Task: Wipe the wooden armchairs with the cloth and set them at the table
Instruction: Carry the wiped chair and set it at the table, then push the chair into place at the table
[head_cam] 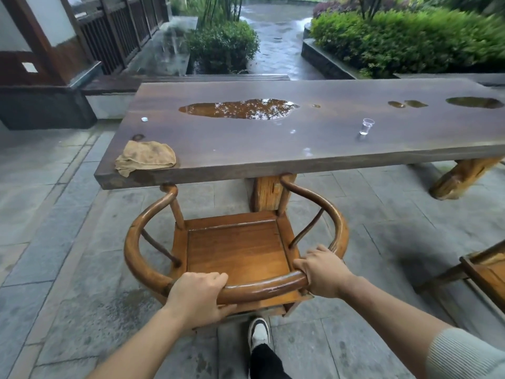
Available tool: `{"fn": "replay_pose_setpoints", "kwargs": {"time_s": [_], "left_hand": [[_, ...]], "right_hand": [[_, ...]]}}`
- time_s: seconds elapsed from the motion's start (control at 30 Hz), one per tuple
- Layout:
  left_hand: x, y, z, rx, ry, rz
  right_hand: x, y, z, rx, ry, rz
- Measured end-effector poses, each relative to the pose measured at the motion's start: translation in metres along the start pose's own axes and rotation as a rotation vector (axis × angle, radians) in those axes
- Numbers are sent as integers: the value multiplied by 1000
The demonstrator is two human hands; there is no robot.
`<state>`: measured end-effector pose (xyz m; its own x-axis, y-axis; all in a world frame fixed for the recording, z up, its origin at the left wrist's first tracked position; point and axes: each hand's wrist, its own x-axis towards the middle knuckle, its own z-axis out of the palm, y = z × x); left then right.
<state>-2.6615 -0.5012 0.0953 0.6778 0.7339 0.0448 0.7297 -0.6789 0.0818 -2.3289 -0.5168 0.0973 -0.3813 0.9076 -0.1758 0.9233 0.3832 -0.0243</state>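
Observation:
A wooden armchair (235, 250) with a curved horseshoe rail stands in front of me, its arm tips right at the near edge of the long dark wooden table (328, 149). My left hand (198, 298) grips the back rail on the left. My right hand (321, 270) grips the same rail on the right. A crumpled tan cloth (146, 158) lies on the table's near left corner, hanging slightly over the edge. Part of a second wooden armchair (483, 272) shows at the right edge of the view.
Puddles (240, 108) lie on the tabletop, with a small clear glass (366, 126) right of centre and a bottle cap (144, 119) at the left. The table rests on thick timber legs (461, 179). Wet stone paving surrounds it. My shoe (259, 333) is behind the chair.

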Motion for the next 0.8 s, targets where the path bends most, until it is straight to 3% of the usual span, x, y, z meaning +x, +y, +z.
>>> {"fn": "replay_pose_setpoints", "kwargs": {"time_s": [0.2,0.3,0.43,0.6,0.8], "left_hand": [[14,16,-13,-150,-100,-98],[39,47,-24,-201,-55,-32],[113,133,-32,-210,20,176],[219,304,-27,-231,-24,450],[328,566,-27,-215,-49,754]], "right_hand": [[-24,5,-5,244,17,1],[-58,20,-7,346,132,78],[-144,75,1,416,179,324],[-304,166,4,392,233,690],[-521,278,0,325,337,1037]]}}
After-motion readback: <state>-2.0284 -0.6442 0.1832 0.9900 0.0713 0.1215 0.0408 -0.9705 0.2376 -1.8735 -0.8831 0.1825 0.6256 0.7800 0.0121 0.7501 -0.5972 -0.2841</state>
